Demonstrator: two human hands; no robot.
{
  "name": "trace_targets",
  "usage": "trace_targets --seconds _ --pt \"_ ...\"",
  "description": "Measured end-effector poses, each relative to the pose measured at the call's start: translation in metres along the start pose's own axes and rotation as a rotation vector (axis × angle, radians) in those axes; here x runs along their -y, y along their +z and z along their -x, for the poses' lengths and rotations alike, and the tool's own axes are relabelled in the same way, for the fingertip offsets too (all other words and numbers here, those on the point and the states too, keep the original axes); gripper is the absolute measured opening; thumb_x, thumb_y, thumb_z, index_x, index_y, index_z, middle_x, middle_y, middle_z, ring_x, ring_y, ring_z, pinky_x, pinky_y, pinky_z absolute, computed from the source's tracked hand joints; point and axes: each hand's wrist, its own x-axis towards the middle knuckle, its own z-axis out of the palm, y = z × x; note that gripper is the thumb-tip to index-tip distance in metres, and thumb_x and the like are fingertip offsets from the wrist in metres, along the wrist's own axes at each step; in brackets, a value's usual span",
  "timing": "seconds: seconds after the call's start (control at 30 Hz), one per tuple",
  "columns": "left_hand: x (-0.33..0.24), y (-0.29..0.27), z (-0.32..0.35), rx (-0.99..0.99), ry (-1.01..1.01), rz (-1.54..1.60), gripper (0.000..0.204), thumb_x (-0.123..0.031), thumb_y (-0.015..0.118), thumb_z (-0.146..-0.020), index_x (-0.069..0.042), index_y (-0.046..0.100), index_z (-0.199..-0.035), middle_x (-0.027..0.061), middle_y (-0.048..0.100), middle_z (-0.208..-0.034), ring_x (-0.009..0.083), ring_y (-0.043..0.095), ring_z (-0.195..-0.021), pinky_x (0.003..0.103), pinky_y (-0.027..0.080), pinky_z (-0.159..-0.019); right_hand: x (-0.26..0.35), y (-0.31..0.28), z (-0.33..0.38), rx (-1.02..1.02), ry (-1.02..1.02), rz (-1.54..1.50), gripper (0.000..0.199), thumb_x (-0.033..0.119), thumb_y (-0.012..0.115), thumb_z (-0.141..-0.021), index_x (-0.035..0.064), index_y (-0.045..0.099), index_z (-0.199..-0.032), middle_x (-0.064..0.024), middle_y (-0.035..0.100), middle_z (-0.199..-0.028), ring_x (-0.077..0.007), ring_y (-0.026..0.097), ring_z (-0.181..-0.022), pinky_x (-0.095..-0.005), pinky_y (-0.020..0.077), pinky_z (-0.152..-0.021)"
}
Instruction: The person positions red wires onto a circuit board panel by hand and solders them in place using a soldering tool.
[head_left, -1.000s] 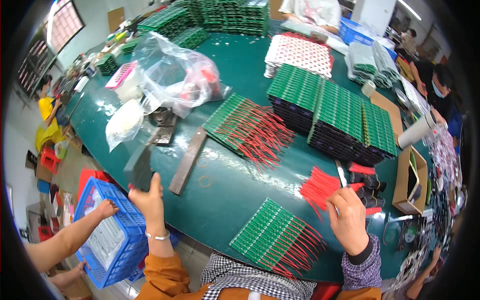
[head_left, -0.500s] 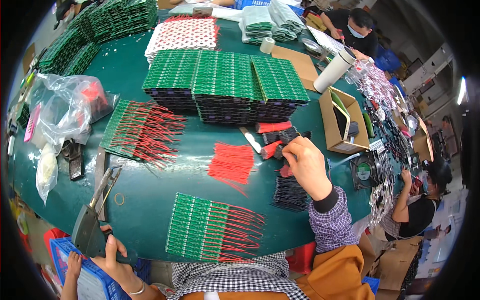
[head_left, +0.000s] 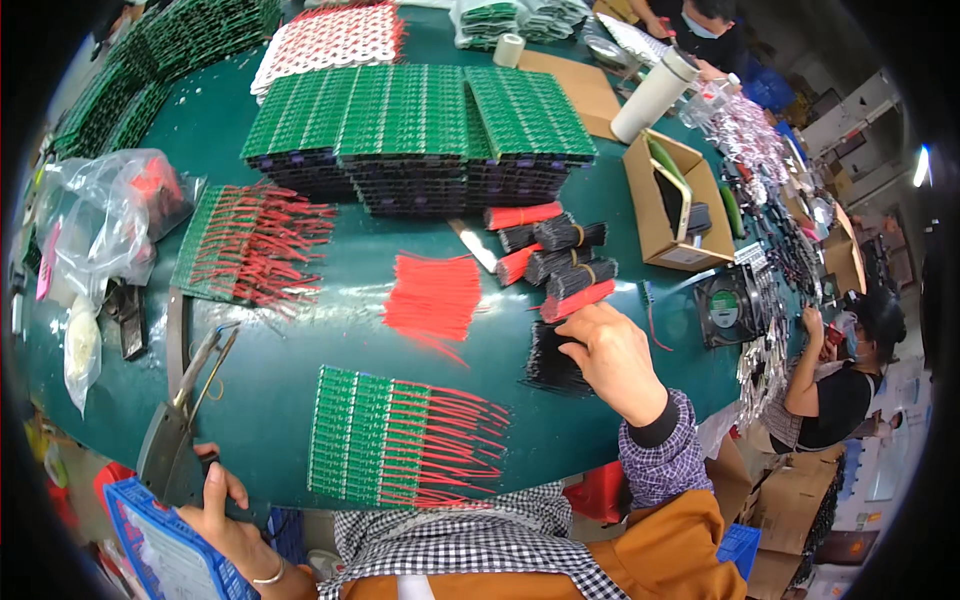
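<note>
My left hand (head_left: 228, 515), at the lower left, is wrapped round the grip of a grey soldering gun (head_left: 170, 455), whose metal tip and thin feed tube point up over the table. My right hand (head_left: 615, 358) is over a pile of loose black wires (head_left: 552, 362), fingers curled; what they pinch, if anything, is hidden. Just beyond its fingertips lies a banded bundle of red wires (head_left: 582, 300), among several black wire bundles (head_left: 570, 232). Loose red wires (head_left: 432, 300) are fanned out left of it. In front of me lies a green circuit board panel (head_left: 365, 435) with red wires along its right side.
Tall stacks of green circuit boards (head_left: 405, 115) stand farther back. A wired panel (head_left: 215, 240) and plastic bag (head_left: 120, 210) are at left. An open cardboard box (head_left: 685, 220), white cylinder (head_left: 655, 95) and small fan (head_left: 728, 310) stand right. People work at the far side and right.
My right hand has come down and nearer, from the bundles to the loose black wires, uncovering the bundles. The view has shifted slightly. Another person's hand at lower left is gone from view.
</note>
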Motion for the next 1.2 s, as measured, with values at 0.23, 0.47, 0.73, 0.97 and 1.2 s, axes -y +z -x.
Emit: trace_targets --seconds 0.23,0.47,0.73,0.97,1.2 --pt "-0.006 0.016 0.008 0.036 0.027 0.043 0.043 -0.002 0.072 -0.086 0.009 0.058 -0.125 0.0217 0.069 -0.104 0.0131 0.048 -0.047 0.026 0.037 -0.04 0.0 0.016 0.01 -0.109 0.018 0.032 0.015 0.001 0.081 -0.076 0.0045 0.076 -0.09 -0.0077 0.071 -0.092 -0.0288 0.068 -0.09 -0.0395 0.0562 -0.082" --pt "-0.011 0.011 0.011 0.082 -0.027 0.007 0.043 -0.002 0.073 -0.085 0.009 0.059 -0.124 0.0228 0.068 -0.104 0.0143 0.049 -0.047 0.027 0.038 -0.042 0.001 0.017 0.016 -0.169 0.003 0.025 0.014 -0.001 0.078 -0.081 0.0039 0.074 -0.093 -0.0091 0.069 -0.091 -0.0309 0.068 -0.088 -0.0421 0.0545 -0.078" --pt "-0.012 0.025 0.014 0.071 -0.021 0.038 0.038 -0.003 0.072 -0.087 0.01 0.061 -0.121 0.0202 0.068 -0.102 0.0126 0.05 -0.049 0.026 0.037 -0.043 0.007 0.012 0.015 -0.184 -0.034 0.04 0.019 -0.004 0.074 -0.084 0.0035 0.071 -0.101 -0.0102 0.065 -0.093 -0.0313 0.067 -0.089 -0.0421 0.0545 -0.077" --pt "-0.003 0.019 0.012 0.048 -0.069 0.037 0.041 -0.003 0.072 -0.087 0.009 0.06 -0.124 0.0192 0.068 -0.104 0.0122 0.051 -0.051 0.025 0.038 -0.043 0.015 0.0 0.009 -0.147 -0.166 0.089 0.025 -0.005 0.07 -0.077 0.0017 0.072 -0.102 -0.0093 0.067 -0.095 -0.0293 0.068 -0.091 -0.0397 0.0573 -0.076" --pt "-0.003 0.013 0.015 0.077 -0.092 0.028 0.048 -0.002 0.072 -0.086 0.008 0.057 -0.131 0.0212 0.068 -0.108 0.0133 0.05 -0.049 0.025 0.038 -0.042 0.05 -0.004 -0.025 -0.019 -0.452 0.42 0.01 0.012 0.07 -0.069 0.0074 0.065 -0.076 -0.0042 0.056 -0.079 -0.0215 0.059 -0.077 -0.0339 0.0499 -0.066"
